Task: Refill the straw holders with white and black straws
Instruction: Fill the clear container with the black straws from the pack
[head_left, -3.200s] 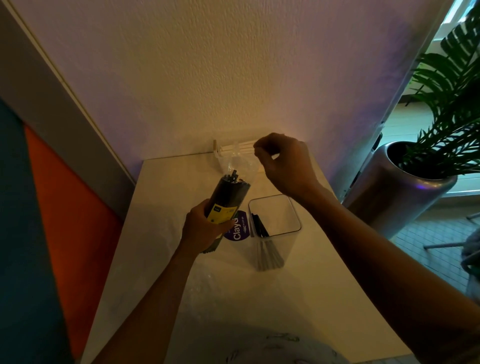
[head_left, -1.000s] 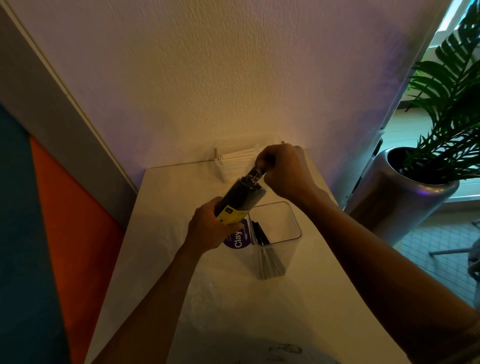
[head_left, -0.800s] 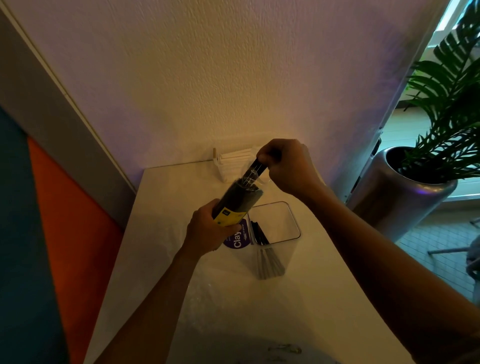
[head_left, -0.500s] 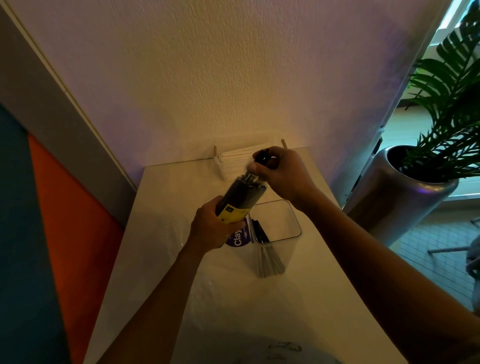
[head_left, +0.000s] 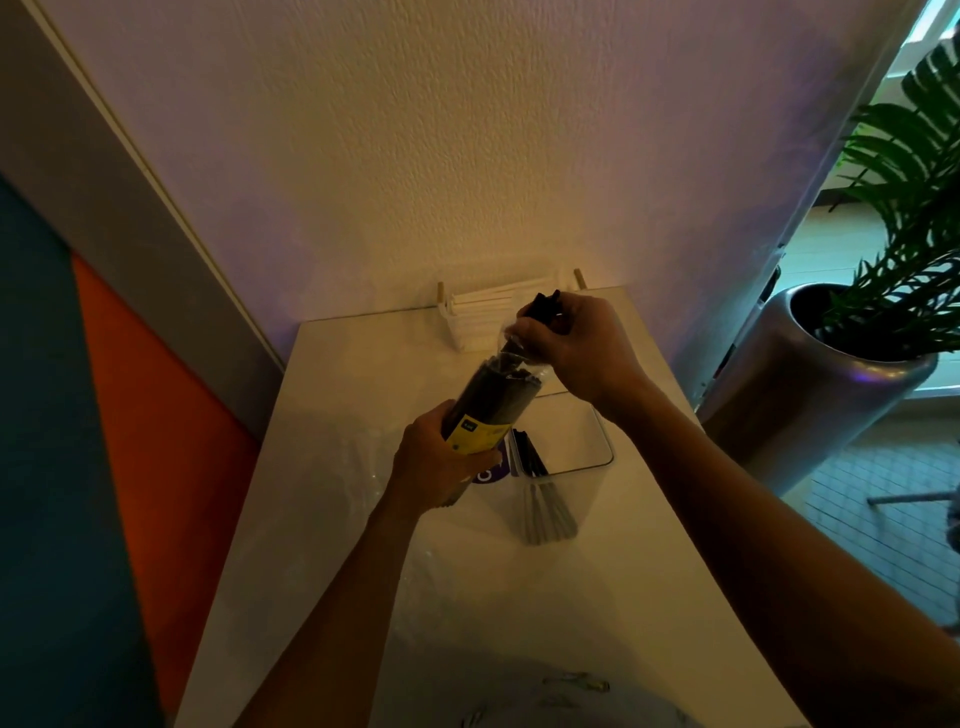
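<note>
currently the pack of black straws (head_left: 493, 400) is tilted above the bench (head_left: 332, 467), its top toward 1 o'clock. left hand (head_left: 441, 467) has a closed grip round the pack's lower end at the yellow label (head_left: 475, 431). right hand (head_left: 576, 348) pinches a few black straws (head_left: 543, 304) sticking out of the pack's open plastic top. just under the pack, toward 5 o'clock, a clear holder (head_left: 582, 467) stands with some black straws inside. white straws (head_left: 483, 306) lie against the wall at 12 o'clock. potted plant (head_left: 841, 364) at 3 o'clock.
</note>
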